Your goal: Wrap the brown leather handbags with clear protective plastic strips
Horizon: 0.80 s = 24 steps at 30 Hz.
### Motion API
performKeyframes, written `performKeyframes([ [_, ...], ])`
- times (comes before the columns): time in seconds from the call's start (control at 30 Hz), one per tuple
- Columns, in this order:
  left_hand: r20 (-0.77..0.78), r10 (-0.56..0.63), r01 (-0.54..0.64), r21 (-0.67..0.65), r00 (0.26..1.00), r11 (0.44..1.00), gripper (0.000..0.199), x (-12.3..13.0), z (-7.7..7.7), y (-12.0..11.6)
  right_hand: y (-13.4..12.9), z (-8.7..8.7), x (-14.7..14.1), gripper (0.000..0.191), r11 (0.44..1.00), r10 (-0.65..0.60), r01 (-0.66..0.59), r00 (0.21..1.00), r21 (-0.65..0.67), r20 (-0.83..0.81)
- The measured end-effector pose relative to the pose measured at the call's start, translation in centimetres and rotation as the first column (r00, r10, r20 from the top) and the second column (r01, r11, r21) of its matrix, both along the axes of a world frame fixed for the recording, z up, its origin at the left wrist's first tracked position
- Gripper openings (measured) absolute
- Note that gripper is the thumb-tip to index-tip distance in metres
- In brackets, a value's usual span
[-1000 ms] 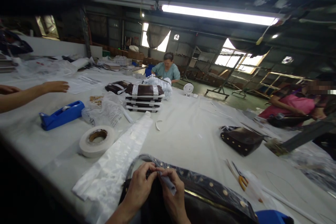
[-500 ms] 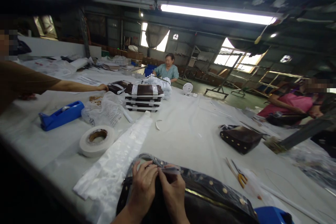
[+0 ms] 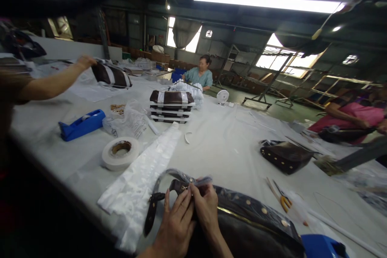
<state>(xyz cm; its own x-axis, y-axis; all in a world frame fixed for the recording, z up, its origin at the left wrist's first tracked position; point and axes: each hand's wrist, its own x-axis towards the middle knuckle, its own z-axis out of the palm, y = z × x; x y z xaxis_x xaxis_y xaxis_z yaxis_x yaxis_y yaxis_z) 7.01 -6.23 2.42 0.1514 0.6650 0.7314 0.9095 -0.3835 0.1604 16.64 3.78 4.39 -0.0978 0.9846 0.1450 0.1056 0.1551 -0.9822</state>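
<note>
A dark brown leather handbag point(image 3: 254, 225) with gold studs and a brass zipper lies at the table's front edge, clear plastic over its studded top. Its strap point(image 3: 152, 211) loops out on the left, partly wrapped in clear plastic. My left hand point(image 3: 178, 217) pinches the strap by a small metal fitting, thumb and fingers closed. Touching it, my right hand point(image 3: 208, 207) is closed on the plastic-wrapped part, and clear film point(image 3: 205, 180) sticks up from its fingers. The exact grip is partly hidden by my fingers.
Left of the bag lie white plastic sheeting point(image 3: 142, 189), a tape roll point(image 3: 133, 155) and a blue tape dispenser point(image 3: 83, 125). Wrapped bags point(image 3: 172, 98) are stacked behind. Orange-handled pliers point(image 3: 284, 201) and another bag point(image 3: 286, 155) lie right. A co-worker's arm point(image 3: 57, 82) reaches in from the left.
My hands have turned and shifted slightly right, exposing more strap and its metal fitting. The co-worker at left has lifted a wrapped bag away from the stack, leftward. The camera view has shifted.
</note>
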Motion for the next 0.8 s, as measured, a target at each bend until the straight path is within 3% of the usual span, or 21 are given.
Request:
performKeyframes([
  [0.07, 0.236, -0.149, 0.156, -0.01, 0.96, 0.988, 0.036, -1.0, -1.1, -1.1, 0.0, -0.1, 0.1, 0.035, 1.0, -0.006, 0.007, 1.0, 0.011, -0.027],
  [0.13, 0.584, -0.126, 0.219, -0.092, 0.802, 0.971, 0.025, -2.1, -2.5, -2.3, 0.0, 0.2, 0.3, 0.036, 0.999, 0.04, -0.041, 0.993, -0.005, -0.113],
  [0.17, 0.75, -0.012, 0.22, -0.179, 0.661, 0.959, 0.022, -2.6, -3.2, -2.9, 0.0, 0.4, 0.4, 0.038, 0.996, 0.08, -0.084, 0.984, -0.018, -0.161],
  [0.23, 0.916, 0.308, 0.292, -0.378, 0.259, 0.879, 0.03, -3.8, -4.2, -3.5, 0.0, 1.0, 0.9, 0.041, 0.985, 0.16, -0.171, 0.961, -0.03, -0.228],
  [0.3, 0.819, 0.545, 0.44, -0.428, -0.18, 0.789, 0.04, -4.8, -4.5, -3.4, 0.1, 1.6, 1.4, 0.04, 0.971, 0.232, -0.238, 0.948, -0.001, -0.219],
  [0.33, 0.727, 0.593, 0.5, -0.392, -0.346, 0.772, 0.042, -5.1, -4.4, -3.1, 0.1, 2.0, 1.7, 0.039, 0.968, 0.248, -0.248, 0.949, 0.023, -0.194],
  [0.4, 0.573, 0.608, 0.552, -0.297, -0.549, 0.779, 0.042, -5.4, -3.9, -2.1, 0.4, 2.5, 2.1, 0.039, 0.973, 0.228, -0.22, 0.961, 0.069, -0.156],
  [0.53, 0.482, 0.549, 0.55, -0.155, -0.683, 0.821, 0.039, -5.1, -2.8, 0.2, 0.7, 3.2, 2.3, 0.058, 0.987, 0.14, -0.131, 0.986, 0.095, -0.087],
  [0.6, 0.434, 0.537, 0.55, -0.109, -0.724, 0.828, 0.036, -5.1, -2.9, 1.3, 0.2, 3.2, 2.2, 0.057, 0.974, 0.162, -0.179, 0.979, 0.138, 0.125],
  [0.7, 0.41, 0.531, 0.546, -0.091, -0.742, 0.833, 0.031, -5.7, -4.0, 3.0, -1.5, 2.8, 2.0, 0.043, 0.899, 0.095, -0.319, 0.812, 0.301, 0.575],
  [0.8, 0.53, 0.508, 0.514, -0.151, -0.679, 0.845, 0.015, -6.4, -5.1, 4.7, -3.2, 2.4, 1.7, 0.031, 0.823, -0.059, -0.409, 0.629, 0.394, 0.776],
])
